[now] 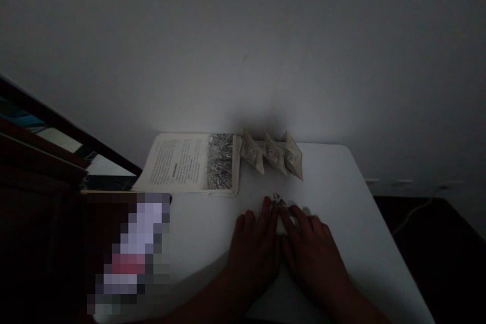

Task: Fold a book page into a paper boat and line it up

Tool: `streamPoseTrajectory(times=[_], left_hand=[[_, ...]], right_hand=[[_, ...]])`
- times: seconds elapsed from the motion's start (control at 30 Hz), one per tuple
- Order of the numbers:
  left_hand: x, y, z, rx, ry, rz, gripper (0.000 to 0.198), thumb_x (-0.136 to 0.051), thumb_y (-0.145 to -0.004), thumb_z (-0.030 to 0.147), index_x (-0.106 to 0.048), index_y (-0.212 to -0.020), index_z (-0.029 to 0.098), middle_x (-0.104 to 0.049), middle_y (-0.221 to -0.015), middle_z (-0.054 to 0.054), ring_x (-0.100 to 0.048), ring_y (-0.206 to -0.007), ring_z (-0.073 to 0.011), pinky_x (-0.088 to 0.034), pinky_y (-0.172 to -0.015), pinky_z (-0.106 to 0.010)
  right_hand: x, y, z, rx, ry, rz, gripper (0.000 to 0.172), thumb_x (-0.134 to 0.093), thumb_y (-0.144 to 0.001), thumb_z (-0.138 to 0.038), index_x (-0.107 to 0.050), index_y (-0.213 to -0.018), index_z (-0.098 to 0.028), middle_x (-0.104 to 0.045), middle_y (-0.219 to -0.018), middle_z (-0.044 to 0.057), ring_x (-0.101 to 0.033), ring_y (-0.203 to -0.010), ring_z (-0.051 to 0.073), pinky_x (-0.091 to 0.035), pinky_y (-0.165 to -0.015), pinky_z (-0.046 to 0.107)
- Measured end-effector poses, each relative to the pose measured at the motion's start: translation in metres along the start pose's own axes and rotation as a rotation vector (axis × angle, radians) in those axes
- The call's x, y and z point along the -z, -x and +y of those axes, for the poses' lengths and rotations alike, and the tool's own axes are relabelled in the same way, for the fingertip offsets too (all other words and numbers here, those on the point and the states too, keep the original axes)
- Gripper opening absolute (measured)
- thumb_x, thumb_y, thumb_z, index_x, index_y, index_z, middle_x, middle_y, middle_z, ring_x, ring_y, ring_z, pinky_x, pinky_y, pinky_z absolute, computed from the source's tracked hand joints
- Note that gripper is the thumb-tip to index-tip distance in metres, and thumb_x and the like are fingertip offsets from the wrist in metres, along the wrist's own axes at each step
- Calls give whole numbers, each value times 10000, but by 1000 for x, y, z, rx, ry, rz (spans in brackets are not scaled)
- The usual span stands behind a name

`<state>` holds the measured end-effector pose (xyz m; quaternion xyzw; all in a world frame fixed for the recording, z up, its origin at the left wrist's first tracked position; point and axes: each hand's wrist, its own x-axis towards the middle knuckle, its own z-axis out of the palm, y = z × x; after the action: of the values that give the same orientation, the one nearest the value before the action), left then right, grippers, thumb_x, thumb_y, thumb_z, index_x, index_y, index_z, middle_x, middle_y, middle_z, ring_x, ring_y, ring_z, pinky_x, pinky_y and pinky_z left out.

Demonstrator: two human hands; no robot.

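Observation:
A small piece of folded printed paper (279, 201) lies on the white table (341, 177), mostly hidden under my fingers. My left hand (253, 243) presses its left side, index finger stretched forward and the other fingers curled. From the right, my right hand (313, 248) pins the same paper with its fingertips. Both thumbs come close together at the near side. Just beyond the hands stand three folded paper boats in a row: a left one (250, 154), a middle one (274, 154) and a right one (294, 157).
An open book (182, 164) with printed text and a dark picture lies at the back left, against the wall (243, 61). Dark wooden furniture (68, 126) stands left of the table. A pixelated patch (132, 248) covers something at the left edge. A pale cable (412, 215) hangs at right.

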<state>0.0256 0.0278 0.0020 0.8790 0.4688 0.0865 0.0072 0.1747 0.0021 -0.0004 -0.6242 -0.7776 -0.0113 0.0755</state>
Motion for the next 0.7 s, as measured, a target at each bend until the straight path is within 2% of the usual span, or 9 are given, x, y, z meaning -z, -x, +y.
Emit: streamPoseTrajectory(times=[0.17,0.37,0.57,0.7], left_hand=[[1,-2,-2,2,1,-18,578,-432,-845,288,-311,-1396,160,-264,-1474,-97,-456,-1006,-316,-385,-828,-484],[3,-12,-5,-30,31,-16,645,-455,-802,331,-299,-1396,134,-297,-1452,-132,-469,-993,-317,-399,-802,-485],[12,-26,-7,-47,30,-118,642,-424,-815,349,-268,-1400,134,-304,-1441,-142,-526,-871,-283,-453,-690,-438],[13,-32,-12,-61,81,-175,716,-480,-791,414,-232,-1404,138,-296,-1439,-149,-552,-870,-263,-478,-692,-412]], right_hand=[[5,-6,1,-13,-31,-5,539,-478,-812,-230,-418,-1341,-151,-482,-1290,145,-459,-1103,338,-416,-890,489],[10,-17,4,-7,-59,-24,555,-466,-795,-219,-413,-1341,-139,-486,-1271,153,-461,-1124,318,-409,-916,472],[21,-33,1,-43,-91,-117,550,-437,-798,-229,-408,-1338,-135,-541,-1148,137,-561,-909,251,-467,-780,393],[26,-41,3,-65,-102,-170,530,-421,-809,-226,-411,-1336,-169,-561,-1066,110,-593,-785,217,-465,-634,331]])
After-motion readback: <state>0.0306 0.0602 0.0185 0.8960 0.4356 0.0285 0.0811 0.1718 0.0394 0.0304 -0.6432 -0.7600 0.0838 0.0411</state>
